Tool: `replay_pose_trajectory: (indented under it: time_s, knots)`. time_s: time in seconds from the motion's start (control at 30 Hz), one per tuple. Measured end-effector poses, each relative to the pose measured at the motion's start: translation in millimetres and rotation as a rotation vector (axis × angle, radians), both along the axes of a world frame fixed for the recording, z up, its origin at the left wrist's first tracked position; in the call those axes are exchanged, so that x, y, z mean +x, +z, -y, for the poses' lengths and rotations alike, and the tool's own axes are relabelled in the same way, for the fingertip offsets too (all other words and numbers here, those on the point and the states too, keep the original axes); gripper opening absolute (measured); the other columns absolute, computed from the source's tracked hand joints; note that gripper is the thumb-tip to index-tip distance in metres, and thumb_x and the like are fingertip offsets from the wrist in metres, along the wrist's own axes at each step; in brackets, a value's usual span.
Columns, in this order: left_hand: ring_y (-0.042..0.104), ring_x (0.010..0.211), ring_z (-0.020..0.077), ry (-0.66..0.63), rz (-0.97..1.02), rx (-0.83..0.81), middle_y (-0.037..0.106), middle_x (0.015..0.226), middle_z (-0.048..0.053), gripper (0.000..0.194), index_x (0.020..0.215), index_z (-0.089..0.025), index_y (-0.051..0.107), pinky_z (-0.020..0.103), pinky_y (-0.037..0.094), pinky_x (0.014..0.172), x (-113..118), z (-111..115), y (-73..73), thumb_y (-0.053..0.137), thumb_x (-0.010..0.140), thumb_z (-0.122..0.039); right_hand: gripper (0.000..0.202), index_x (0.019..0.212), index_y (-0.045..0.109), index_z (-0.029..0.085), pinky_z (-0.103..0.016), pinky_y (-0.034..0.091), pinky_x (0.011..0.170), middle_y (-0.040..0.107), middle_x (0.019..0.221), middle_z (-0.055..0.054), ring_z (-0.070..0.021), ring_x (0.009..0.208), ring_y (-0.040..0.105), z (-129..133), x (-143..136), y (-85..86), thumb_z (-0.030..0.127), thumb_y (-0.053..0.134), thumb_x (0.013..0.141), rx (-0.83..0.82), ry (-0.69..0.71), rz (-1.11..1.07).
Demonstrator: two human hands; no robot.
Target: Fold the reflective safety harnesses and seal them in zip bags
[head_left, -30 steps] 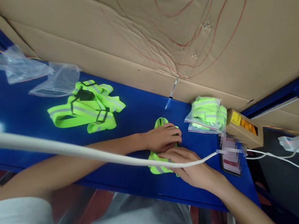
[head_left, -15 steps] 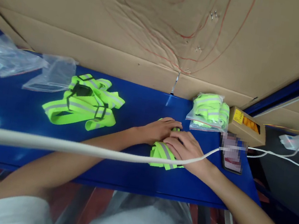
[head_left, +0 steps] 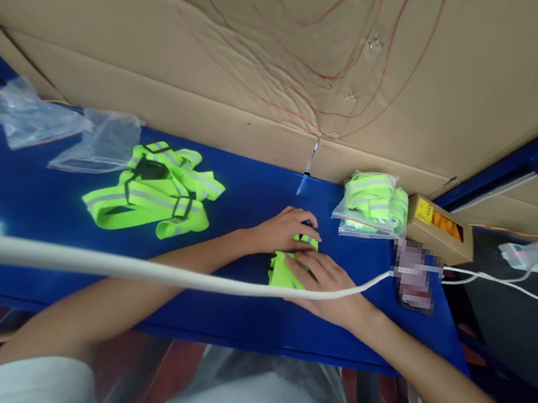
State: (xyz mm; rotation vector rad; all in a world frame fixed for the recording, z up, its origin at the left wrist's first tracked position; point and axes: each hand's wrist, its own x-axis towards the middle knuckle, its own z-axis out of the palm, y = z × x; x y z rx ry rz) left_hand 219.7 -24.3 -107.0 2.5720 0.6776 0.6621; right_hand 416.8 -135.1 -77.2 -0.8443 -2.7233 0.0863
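Note:
A folded bundle of neon-yellow reflective strap [head_left: 283, 272] with a grey stripe lies on the blue table in front of me. My left hand [head_left: 285, 232] curls over its far end, the fingers bent around the strap. From the right, my right hand [head_left: 327, 286] lies across the near part, its fingers closed over the folds. Both hands hide much of the bundle. To the left, a loose reflective harness [head_left: 164, 189] with black buckles is spread on the table.
Clear plastic bags [head_left: 101, 139] lie at the back left. A bagged strap bundle [head_left: 374, 204] stands at the back right beside a cardboard box [head_left: 467, 248]. A phone [head_left: 413, 284] is near the right edge. A white cable [head_left: 137, 268] crosses in front of my arms.
My right hand has moved slightly nearer to me and covers more of the bundle's near side. My left hand has shifted a little left, and more strap shows between the hands.

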Motion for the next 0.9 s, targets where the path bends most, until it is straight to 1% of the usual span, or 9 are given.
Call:
replay_pose_trajectory:
  time_s: [0.13,0.3,0.43,0.57,0.6,0.67,0.77,0.8,0.9]
  knots:
    - [0.065,0.106,0.0190,-0.054,0.070,-0.152,0.070,0.120,0.007,0.017,0.105,-0.027,0.079,0.035,0.045,0.099,-1.0,-9.3,1.2,0.071,0.092,-0.031,0.045,0.137,0.058,0.016,-0.046,0.052,0.103,0.068,0.122,-0.016,-0.0297,0.122,0.062,-14.7,-3.5,13.6,0.042,0.057,0.100,-0.171,0.027,-0.055]
    - [0.068,0.106,0.0188,-0.067,0.133,-0.362,0.075,0.112,0.007,0.016,0.101,-0.021,0.079,0.034,0.047,0.101,-2.3,-17.3,7.3,0.067,0.091,-0.024,0.038,0.126,0.061,0.019,-0.036,0.054,0.088,0.072,0.114,-0.011,-0.0257,0.103,0.071,-43.0,-10.5,36.6,0.047,0.057,0.100,-0.446,-0.059,-0.040]
    - [0.070,0.107,0.0191,-0.008,0.143,-0.529,0.076,0.114,0.008,0.034,0.114,-0.018,0.074,0.030,0.052,0.094,-10.0,-17.6,22.4,0.052,0.100,-0.039,0.036,0.122,0.060,0.020,-0.031,0.048,0.081,0.071,0.108,-0.008,-0.0219,0.090,0.069,-60.9,-10.7,40.0,0.049,0.051,0.103,-0.400,-0.097,0.021]
    - [0.069,0.106,0.0219,0.216,0.121,-0.591,0.075,0.117,0.011,0.062,0.116,-0.016,0.072,0.032,0.052,0.091,-29.0,-4.5,41.6,0.029,0.103,-0.058,0.035,0.110,0.065,0.016,-0.032,0.046,0.080,0.071,0.098,-0.010,-0.0234,0.089,0.066,-72.1,-10.6,33.0,0.046,0.047,0.106,-0.340,-0.138,0.070]
    - [0.069,0.104,0.0229,0.255,0.103,-0.598,0.075,0.116,0.011,0.063,0.116,-0.016,0.072,0.032,0.052,0.089,-33.8,1.1,45.6,0.031,0.102,-0.062,0.035,0.109,0.065,0.015,-0.033,0.047,0.082,0.070,0.098,-0.011,-0.0240,0.092,0.066,-74.1,-10.8,30.8,0.045,0.046,0.106,-0.342,-0.133,0.053]
    - [0.068,0.104,0.0255,0.281,0.036,-0.593,0.074,0.116,0.009,0.059,0.118,-0.019,0.071,0.033,0.051,0.087,-40.6,13.3,51.3,0.051,0.092,-0.068,0.036,0.110,0.066,0.013,-0.034,0.048,0.086,0.070,0.103,-0.013,-0.0246,0.098,0.065,-76.8,-11.2,26.4,0.043,0.046,0.106,-0.357,-0.115,0.002]
    - [0.066,0.106,0.0300,0.323,-0.072,-0.568,0.071,0.118,0.009,0.074,0.125,-0.020,0.066,0.034,0.049,0.086,-42.0,27.8,52.6,0.083,0.066,-0.062,0.038,0.121,0.063,0.012,-0.038,0.048,0.096,0.066,0.118,-0.016,-0.0254,0.111,0.063,-76.9,-10.6,19.7,0.043,0.047,0.105,-0.350,-0.127,-0.100]
    - [0.065,0.105,0.0304,0.338,-0.085,-0.573,0.071,0.117,0.009,0.076,0.124,-0.019,0.065,0.035,0.049,0.085,-40.6,30.3,51.3,0.086,0.062,-0.059,0.040,0.128,0.060,0.013,-0.040,0.047,0.100,0.064,0.126,-0.017,-0.0261,0.117,0.061,-76.1,-10.3,17.6,0.044,0.048,0.105,-0.347,-0.155,-0.134]
    - [0.065,0.094,0.0266,0.317,-0.069,-0.631,0.071,0.103,0.005,0.061,0.110,-0.018,0.067,0.033,0.048,0.078,-36.2,31.2,44.3,0.084,0.064,-0.056,0.049,0.143,0.049,0.015,-0.046,0.043,0.107,0.059,0.141,-0.018,-0.0284,0.128,0.057,-73.0,-9.7,13.0,0.046,0.048,0.105,-0.366,-0.234,-0.170]
